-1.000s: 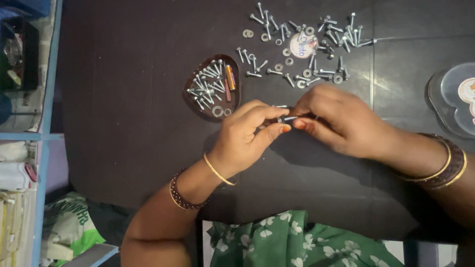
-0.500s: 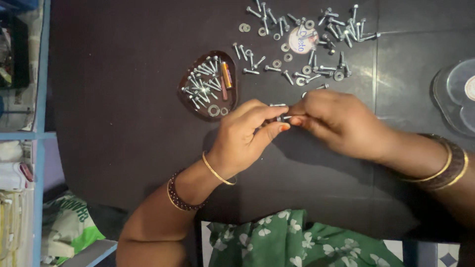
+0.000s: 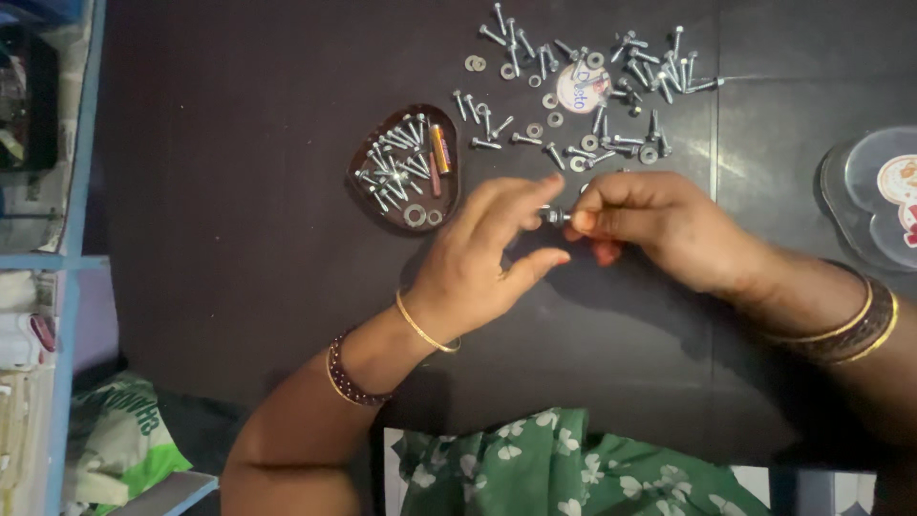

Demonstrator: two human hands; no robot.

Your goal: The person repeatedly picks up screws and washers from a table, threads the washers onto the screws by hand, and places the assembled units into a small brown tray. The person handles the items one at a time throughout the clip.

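My right hand (image 3: pixel 659 229) pinches a small silver bolt (image 3: pixel 552 216) by its shaft, its head pointing left. My left hand (image 3: pixel 487 253) is beside it with fingers spread; thumb and forefinger sit around the bolt's head end, barely touching it. Both hands hover above a dark table (image 3: pixel 239 239). Just left of them lies a brown heart-shaped tray (image 3: pixel 377 143) holding several bolts, washers and two small coloured sticks. A scattered pile of loose bolts and washers (image 3: pixel 583 86) lies on the table beyond my hands.
A round white disc (image 3: pixel 581 88) lies among the loose bolts. A clear plastic lid (image 3: pixel 874 196) sits at the right edge. Blue shelving (image 3: pixel 67 258) with clutter runs along the left. Green floral cloth (image 3: pixel 564 468) is at the bottom.
My left hand has opened its fingers and loosened from the bolt, which my right hand still holds. The view has shifted slightly.
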